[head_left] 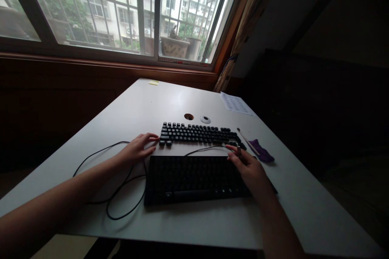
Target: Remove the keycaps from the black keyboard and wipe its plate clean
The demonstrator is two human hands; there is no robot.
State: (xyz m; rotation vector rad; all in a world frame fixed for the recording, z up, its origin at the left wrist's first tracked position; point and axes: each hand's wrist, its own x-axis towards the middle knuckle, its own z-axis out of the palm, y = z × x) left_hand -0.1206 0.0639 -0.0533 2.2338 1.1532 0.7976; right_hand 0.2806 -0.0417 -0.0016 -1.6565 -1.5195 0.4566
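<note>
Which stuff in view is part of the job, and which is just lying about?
In the job, apparently:
loose black keys, left hand at their left end
black keyboard, right hand over its right end
black cable

Lying about:
paper sheet
yellow note
white ring
purple cloth and slim stick: untouched, role unclear
</note>
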